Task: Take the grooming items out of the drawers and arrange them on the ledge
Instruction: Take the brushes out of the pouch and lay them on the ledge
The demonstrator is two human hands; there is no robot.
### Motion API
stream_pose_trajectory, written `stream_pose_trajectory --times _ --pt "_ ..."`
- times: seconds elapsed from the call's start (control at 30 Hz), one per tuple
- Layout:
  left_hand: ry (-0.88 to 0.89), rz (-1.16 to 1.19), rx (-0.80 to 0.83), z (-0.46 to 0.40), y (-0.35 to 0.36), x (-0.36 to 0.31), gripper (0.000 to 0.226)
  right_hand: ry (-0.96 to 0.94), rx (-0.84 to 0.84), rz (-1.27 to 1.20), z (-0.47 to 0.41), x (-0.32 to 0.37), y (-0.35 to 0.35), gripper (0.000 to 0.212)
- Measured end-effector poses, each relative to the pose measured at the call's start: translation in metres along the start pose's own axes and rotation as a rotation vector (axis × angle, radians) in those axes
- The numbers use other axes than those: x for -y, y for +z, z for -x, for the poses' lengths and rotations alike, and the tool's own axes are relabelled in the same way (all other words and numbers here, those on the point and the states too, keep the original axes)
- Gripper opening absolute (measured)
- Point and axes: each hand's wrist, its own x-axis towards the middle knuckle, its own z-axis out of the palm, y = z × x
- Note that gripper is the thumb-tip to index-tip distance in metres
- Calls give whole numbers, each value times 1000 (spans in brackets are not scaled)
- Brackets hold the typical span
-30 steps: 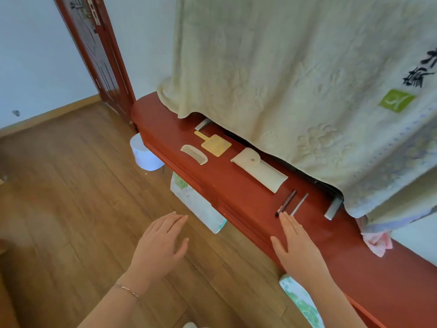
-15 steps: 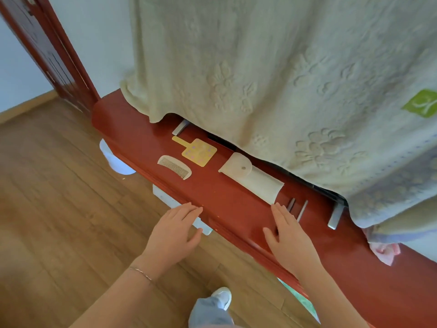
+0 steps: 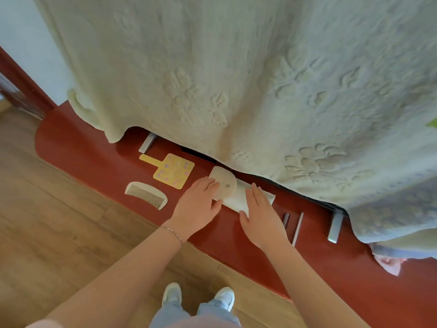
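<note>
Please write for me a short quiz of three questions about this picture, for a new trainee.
1. True or false: the comb lies on the red ledge.
2. Which item do both hands touch: A) the yellow hand mirror, B) the cream pouch, C) the comb?
3. What hangs over the back of the ledge?

Key: 1 true. 2 B; left hand and right hand rest open on it. 3 A pale towel.
</note>
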Motion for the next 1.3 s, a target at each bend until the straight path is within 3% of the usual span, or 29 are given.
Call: stream_pose_trajectory --times 0.27,0.37,0.47,0.67,0.77,0.83,1.0,1.1,1.3 --pt "115 -168 121 -53 28 -1 74 100 61 7 -15 6 14 60" --pt "115 -128 87 -52 34 8 64 139 77 1 -15 10 20 60" --pt "247 -80 18 -52 35 17 38 158 53 28 -15 11 24 60" --pt "402 42 -54 -51 13 25 30 229 44 -108 -13 22 14 60" --pt "478 94 -36 -41 1 34 34 331 8 -340 -14 28 0 66" --pt "545 136 -55 -33 -12 36 37 425 33 -653 -13 34 -14 68" --pt "726 212 -175 -14 -45 29 38 423 237 -1015 4 51 -46 33" --pt "773 222 -229 -6 -55 26 36 369 407 -1347 16 55 -52 37" --pt "760 193 -173 5 -62 25 26 327 346 -1453 35 67 -48 37"
